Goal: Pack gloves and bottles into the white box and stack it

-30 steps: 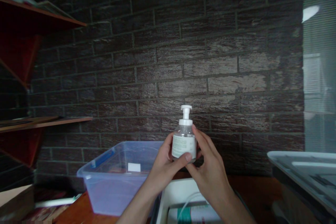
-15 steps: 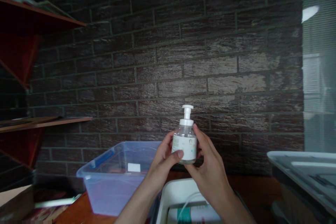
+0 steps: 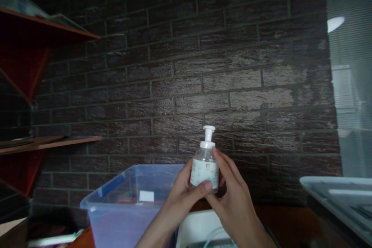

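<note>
I hold a small clear pump bottle (image 3: 205, 162) with a white pump head and a pale label upright in front of a dark brick wall. My left hand (image 3: 181, 197) wraps the bottle's left side, thumb across the lower front. My right hand (image 3: 232, 197) grips its right side, fingers reaching up to the neck. Both hands are closed on the bottle. Below them is a white tray (image 3: 194, 226).
A translucent blue plastic bin (image 3: 116, 205) stands at lower left on a reddish wooden table (image 3: 81, 240). Wooden shelves (image 3: 49, 141) jut from the left wall. A grey lid or tray (image 3: 340, 201) lies at the lower right, under a window (image 3: 348, 77).
The bottle has been turned a little in my hands, showing a different part of the label. The view has tilted up slightly, so hands and bin sit lower in the frame.
</note>
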Demonstrator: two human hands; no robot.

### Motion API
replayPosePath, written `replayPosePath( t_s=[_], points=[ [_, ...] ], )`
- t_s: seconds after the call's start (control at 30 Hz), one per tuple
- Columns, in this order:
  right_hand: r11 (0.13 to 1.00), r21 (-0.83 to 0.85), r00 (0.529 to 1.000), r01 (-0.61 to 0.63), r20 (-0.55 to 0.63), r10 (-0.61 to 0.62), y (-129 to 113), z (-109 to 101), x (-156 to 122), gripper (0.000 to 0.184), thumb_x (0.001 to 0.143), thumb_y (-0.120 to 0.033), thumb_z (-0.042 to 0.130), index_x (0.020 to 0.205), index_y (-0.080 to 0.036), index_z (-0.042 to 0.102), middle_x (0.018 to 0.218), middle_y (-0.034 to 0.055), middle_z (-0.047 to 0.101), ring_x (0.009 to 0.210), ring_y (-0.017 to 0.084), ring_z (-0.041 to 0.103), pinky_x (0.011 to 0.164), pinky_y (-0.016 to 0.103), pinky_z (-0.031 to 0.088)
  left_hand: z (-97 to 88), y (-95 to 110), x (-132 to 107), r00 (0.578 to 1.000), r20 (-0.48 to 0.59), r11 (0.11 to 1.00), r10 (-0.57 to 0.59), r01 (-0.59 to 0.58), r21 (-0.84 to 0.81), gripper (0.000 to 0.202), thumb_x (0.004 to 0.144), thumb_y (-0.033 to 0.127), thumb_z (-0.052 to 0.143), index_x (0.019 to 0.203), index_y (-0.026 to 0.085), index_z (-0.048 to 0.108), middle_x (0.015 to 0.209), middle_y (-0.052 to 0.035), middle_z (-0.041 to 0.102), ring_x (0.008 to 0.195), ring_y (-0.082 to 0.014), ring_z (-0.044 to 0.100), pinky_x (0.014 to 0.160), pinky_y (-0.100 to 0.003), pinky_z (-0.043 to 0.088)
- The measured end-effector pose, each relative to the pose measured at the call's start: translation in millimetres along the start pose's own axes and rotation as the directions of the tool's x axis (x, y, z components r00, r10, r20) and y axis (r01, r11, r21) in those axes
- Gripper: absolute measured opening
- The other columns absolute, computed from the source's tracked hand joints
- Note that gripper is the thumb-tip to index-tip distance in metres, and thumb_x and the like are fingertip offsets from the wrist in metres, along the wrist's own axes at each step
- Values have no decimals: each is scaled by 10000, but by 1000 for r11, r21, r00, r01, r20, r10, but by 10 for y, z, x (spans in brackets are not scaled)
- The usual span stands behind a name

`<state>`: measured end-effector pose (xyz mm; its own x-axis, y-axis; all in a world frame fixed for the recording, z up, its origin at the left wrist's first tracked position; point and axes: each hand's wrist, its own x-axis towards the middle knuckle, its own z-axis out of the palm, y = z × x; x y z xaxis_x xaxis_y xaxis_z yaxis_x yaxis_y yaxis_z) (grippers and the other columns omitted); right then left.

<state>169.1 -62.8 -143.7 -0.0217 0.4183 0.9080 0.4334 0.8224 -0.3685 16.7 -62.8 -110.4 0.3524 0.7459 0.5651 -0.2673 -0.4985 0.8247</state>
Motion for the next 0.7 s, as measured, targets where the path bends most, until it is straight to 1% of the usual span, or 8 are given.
replayPosePath(
  t_s=[0.07,0.17,0.27,0.33,0.4,0.53,0.63,0.7],
  points=[
    [1000,-32,1000,1,16,0,17,19,-12,818,894,-130,632,1615,-343,310,1608,63,403,1439,290,468,1130,457,508,13,4,6,1000,-15,999,-11,11,30,572,796,321,836,1307,189,616,1080,-76,741,985,-242,676,879,-318,513],
    [999,-49,1000,15,21,-14,13,26,-13,808,901,-122,626,1613,-333,307,1603,65,422,1450,286,453,1150,471,489,9,-3,12,998,-66,998,-1,5,59,550,770,320,859,1248,168,634,1047,-72,736,953,-227,669,855,-301,513],
    [999,-39,1000,14,13,-13,-27,10,6,777,914,-158,641,1603,-316,319,1588,75,446,1419,284,485,1163,490,474,-25,-25,9,998,-63,1000,-1,0,-14,566,792,321,834,1292,182,608,1106,-86,732,989,-243,678,862,-311,520],
    [1000,-26,1000,7,18,-6,-56,-2,20,796,902,-161,658,1604,-309,314,1587,76,444,1404,283,499,1165,490,472,-51,-42,4,999,-43,996,-8,5,-85,609,792,308,825,1338,198,579,1155,-94,729,1019,-258,683,874,-325,525],
    [1000,-17,1000,-5,28,5,-69,-5,24,828,883,-148,672,1607,-310,304,1589,70,441,1399,280,503,1163,481,475,-65,-52,2,999,-41,993,-8,3,-118,635,788,296,822,1363,203,566,1180,-95,726,1046,-262,680,896,-331,524],
    [999,-54,999,3,49,0,-22,10,-2,864,872,-114,660,1616,-323,274,1603,58,436,1430,277,470,1180,491,452,-60,-61,10,999,-30,997,-26,24,-68,650,787,275,845,1364,202,555,1148,-80,731,1027,-227,677,898,-304,516],
    [993,-108,996,50,85,-41,18,17,-21,903,866,-68,622,1631,-344,228,1637,45,399,1476,281,414,1208,533,399,-58,-77,22,998,-30,998,-48,47,-30,657,748,244,886,1314,197,557,1108,-73,732,972,-200,677,877,-292,513],
    [990,-127,993,59,107,-46,9,14,-21,923,854,-40,593,1635,-356,217,1654,39,372,1493,288,390,1222,564,362,-64,-86,26,998,-49,999,-46,44,-24,648,731,245,898,1283,190,563,1092,-75,728,949,-197,674,858,-291,514]
  ],
)
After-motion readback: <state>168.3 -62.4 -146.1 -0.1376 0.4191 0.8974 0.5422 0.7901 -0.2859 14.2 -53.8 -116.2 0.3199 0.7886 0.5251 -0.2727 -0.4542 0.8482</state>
